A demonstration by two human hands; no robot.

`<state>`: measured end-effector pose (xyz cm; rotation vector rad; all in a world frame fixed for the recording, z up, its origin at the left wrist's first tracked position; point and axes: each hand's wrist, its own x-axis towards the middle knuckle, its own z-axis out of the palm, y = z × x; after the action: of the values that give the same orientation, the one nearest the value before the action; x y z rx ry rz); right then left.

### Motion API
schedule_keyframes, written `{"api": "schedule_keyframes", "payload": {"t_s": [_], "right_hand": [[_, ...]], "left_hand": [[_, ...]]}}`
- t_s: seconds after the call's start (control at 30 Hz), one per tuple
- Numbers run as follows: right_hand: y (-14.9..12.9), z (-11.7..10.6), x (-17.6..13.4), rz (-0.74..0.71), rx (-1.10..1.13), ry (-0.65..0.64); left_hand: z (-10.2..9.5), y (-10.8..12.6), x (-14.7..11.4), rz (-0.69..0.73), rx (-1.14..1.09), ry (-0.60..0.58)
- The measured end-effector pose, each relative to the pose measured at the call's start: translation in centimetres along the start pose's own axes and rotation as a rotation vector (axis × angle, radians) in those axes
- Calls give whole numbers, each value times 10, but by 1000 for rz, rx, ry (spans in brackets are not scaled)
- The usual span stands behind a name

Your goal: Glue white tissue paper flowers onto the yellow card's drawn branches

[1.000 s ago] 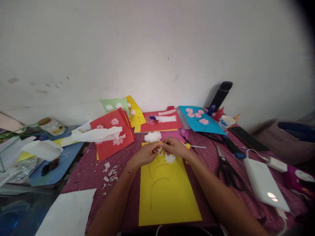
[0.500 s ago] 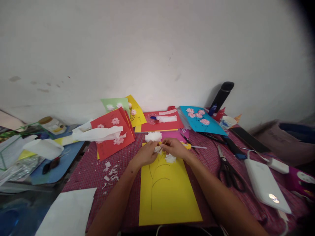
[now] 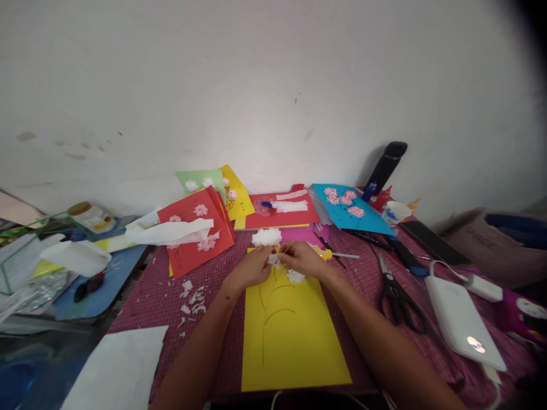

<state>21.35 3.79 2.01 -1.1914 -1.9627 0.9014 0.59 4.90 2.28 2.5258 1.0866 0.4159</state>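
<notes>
A yellow sheet (image 3: 294, 347) with curved pencil lines lies in front of me on the checked cloth. Over its top edge, my left hand (image 3: 257, 266) pinches a small white paper flower (image 3: 273, 259). My right hand (image 3: 302, 259) meets it from the other side, thumb and fingers closed at the same flower; a thin light strip or stick shows near its fingertips. Another white paper flower (image 3: 296, 276) rests on the sheet just below my right hand. Behind my left hand sits a heap of white paper flowers (image 3: 265, 237). A yellow glue gun (image 3: 325, 254) is partly hidden behind my right hand.
Black scissors (image 3: 397, 296), a white power bank (image 3: 464, 322) and a blue-handled cutter (image 3: 408, 256) lie right. Red cards (image 3: 188, 256) with flowers are left, a blue card (image 3: 337, 213) behind. Paper scraps (image 3: 194, 304) and white paper (image 3: 117, 367) lie left of my arm.
My right fingers have shifted slightly at the flower, and the thin light strip by them shows more clearly. My left hand stays nearly in place.
</notes>
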Motion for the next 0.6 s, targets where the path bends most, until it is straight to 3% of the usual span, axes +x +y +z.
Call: {"api": "schedule_keyframes", "payload": {"t_s": [0.33, 0.6], "right_hand": [[-21, -1, -4, -66, -198, -1], [-7, -1, -1, -20, -18, 45]], "left_hand": [[0, 1, 2, -36, -14, -15], [1, 2, 2, -23, 17, -14]]}}
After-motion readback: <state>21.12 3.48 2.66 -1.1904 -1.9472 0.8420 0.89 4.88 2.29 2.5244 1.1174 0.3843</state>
